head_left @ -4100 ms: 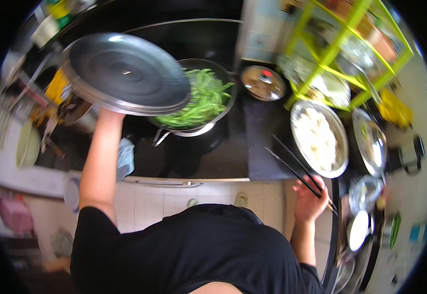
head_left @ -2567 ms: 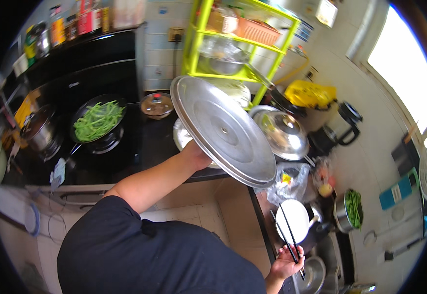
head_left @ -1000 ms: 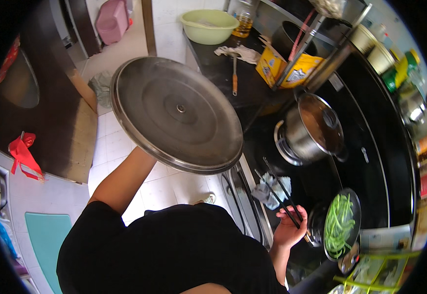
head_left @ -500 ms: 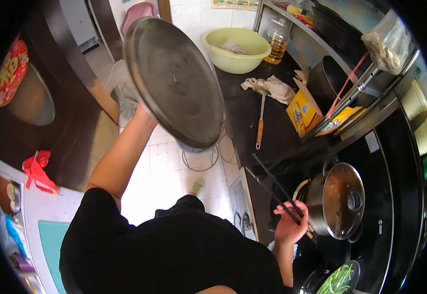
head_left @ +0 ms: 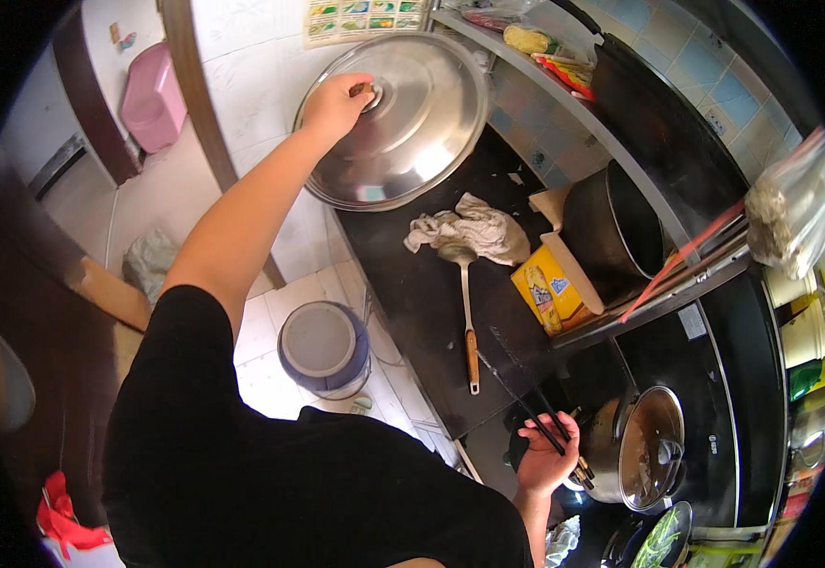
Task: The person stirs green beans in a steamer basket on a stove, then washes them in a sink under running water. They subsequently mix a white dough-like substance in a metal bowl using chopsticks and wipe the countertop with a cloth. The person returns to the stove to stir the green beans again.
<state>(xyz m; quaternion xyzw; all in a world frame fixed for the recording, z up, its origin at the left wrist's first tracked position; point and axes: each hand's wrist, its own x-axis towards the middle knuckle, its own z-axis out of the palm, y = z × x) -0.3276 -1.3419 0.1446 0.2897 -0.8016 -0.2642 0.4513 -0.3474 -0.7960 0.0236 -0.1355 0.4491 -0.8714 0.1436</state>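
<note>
My left hand point(head_left: 335, 106) pinches the knob of a large round metal lid point(head_left: 408, 123) and holds it at the far end of the dark counter, shiny side up. What lies beneath the lid is hidden. Low on the right, my right hand point(head_left: 547, 456) grips a pair of black chopsticks point(head_left: 537, 417), their tips spread apart and pointing away over the counter. Right of that hand, a steel pot point(head_left: 606, 454) sits on the stove under a glass lid point(head_left: 647, 454); brown contents show through it. A ladle point(head_left: 469, 327) lies with its bowl against a crumpled cloth point(head_left: 488, 227).
A yellow cardboard box point(head_left: 550, 289) and a dark deep pot point(head_left: 611, 222) stand under a metal shelf point(head_left: 564, 104). A plate of green vegetables point(head_left: 660, 541) is at lower right. A lidded bucket point(head_left: 323, 346) stands on the floor left of the counter.
My left hand has carried the lid away to the counter's far end; its top now shows instead of its underside. The light green basin and oil bottle are now out of sight. The chopsticks stay in my right hand.
</note>
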